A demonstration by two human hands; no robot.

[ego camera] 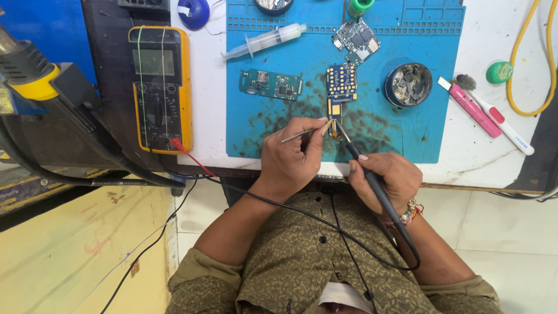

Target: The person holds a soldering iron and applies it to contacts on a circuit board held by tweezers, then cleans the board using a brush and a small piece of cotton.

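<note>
On the blue mat [273,125], going left to right: the left hand [289,160] pinches tweezers [305,134], their long axis slanting up and right, tips touching the blue circuit board [340,93]. That board lies lengthwise away from the person, narrow yellow end nearest. Beside it, the right hand [386,177] grips a soldering iron [372,180] with closed fingers; its tip points up-left onto the board's near end.

A matt blue rubbery mat [407,139], scorched and smudged dark at the frame's centre, covers the glossy white worktop [482,151], while the tweezers [299,135] gleam as bare metal and the soldering iron [378,189] has a dull black plastic grip.
</note>
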